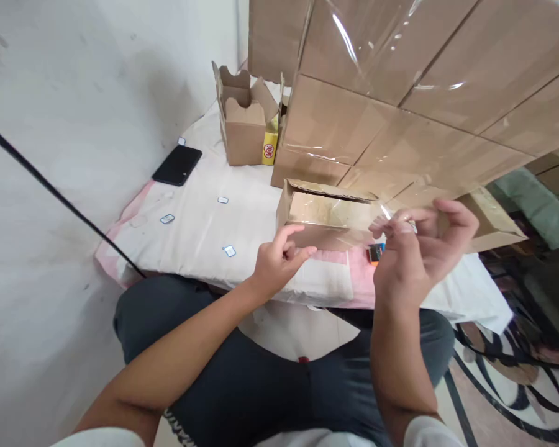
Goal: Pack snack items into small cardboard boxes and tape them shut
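Note:
My left hand (279, 259) hovers at the front of a small open cardboard box (317, 237), thumb and forefinger apart, with nothing between them. To the right, my right hand (412, 251) is raised, its thumb and fingertips pinching a piece of clear plastic film (361, 234). The film is see-through and its outline is hard to make out against the box. Beneath my right fingers lies a small black, orange and blue object (375, 253), partly hidden by the hand.
Taped cardboard boxes (335, 118) rise in a stack behind. An open carton (245, 136) stands at the back beside a yellow packet (269, 149). A black phone (177, 165) and several small blue-edged labels (230, 251) lie on the white cloth (195, 217). Another open carton (491, 220) is at right.

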